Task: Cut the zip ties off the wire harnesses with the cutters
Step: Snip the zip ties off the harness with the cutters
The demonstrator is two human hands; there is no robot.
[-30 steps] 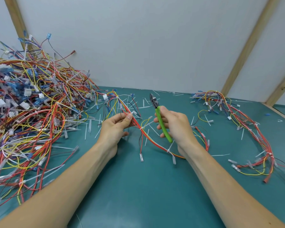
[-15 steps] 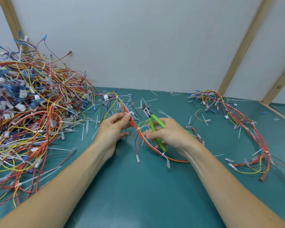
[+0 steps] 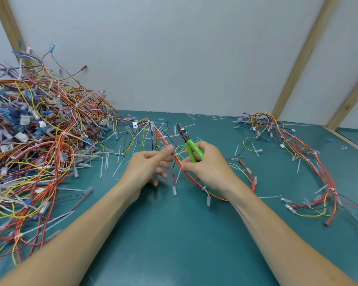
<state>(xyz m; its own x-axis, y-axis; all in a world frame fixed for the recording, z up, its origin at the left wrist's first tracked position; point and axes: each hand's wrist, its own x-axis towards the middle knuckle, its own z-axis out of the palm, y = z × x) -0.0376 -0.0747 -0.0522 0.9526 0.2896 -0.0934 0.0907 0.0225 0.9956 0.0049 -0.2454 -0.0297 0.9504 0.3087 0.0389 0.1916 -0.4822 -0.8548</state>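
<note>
Wire harness [image 3: 180, 164], mid-tabletop, was pinched by left hand [image 3: 147, 166]; green cutters [image 3: 191, 148] were gripped in right hand [image 3: 205, 164]. Large uncut heap [image 3: 35, 145] remained; few harnesses [image 3: 298, 157] appeared finished.

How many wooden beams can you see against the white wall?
3. One leans at the far left behind the big wire pile; two slant at the right, one ending behind the smaller harness, another at the right edge. None seem hidden.

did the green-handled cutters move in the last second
Yes: the green-handled cutters tipped left toward the red wire harness, right hand now pinching it too.
</note>
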